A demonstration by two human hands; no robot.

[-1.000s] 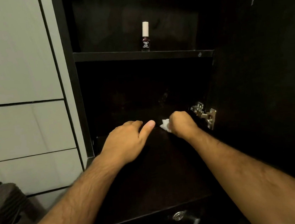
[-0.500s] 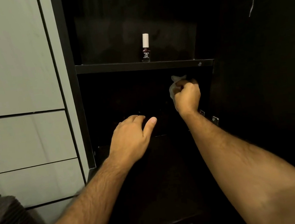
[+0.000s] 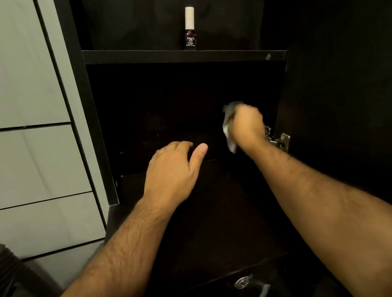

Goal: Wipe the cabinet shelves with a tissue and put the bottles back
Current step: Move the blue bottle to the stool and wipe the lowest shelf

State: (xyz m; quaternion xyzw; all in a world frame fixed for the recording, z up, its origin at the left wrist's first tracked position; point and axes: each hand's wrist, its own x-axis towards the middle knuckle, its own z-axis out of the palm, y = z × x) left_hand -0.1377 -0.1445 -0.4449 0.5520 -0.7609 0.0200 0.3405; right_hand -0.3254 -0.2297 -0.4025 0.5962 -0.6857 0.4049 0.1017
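Right hand [image 3: 246, 127] clenches the tissue [image 3: 228, 134] to wipe inside the cabinet; left hand [image 3: 175, 170], relaxed and empty, hovers beside it, probably for balance.

A bottle [image 3: 190, 29] stands upright on the upper shelf [image 3: 178, 55]. In the compartment below it, the right hand [image 3: 246, 126] grips a tissue [image 3: 228, 129] towards the right side, beside the door hinge [image 3: 279, 139]. The left hand [image 3: 175, 170] rests to its left, over the lower shelf [image 3: 218, 219].
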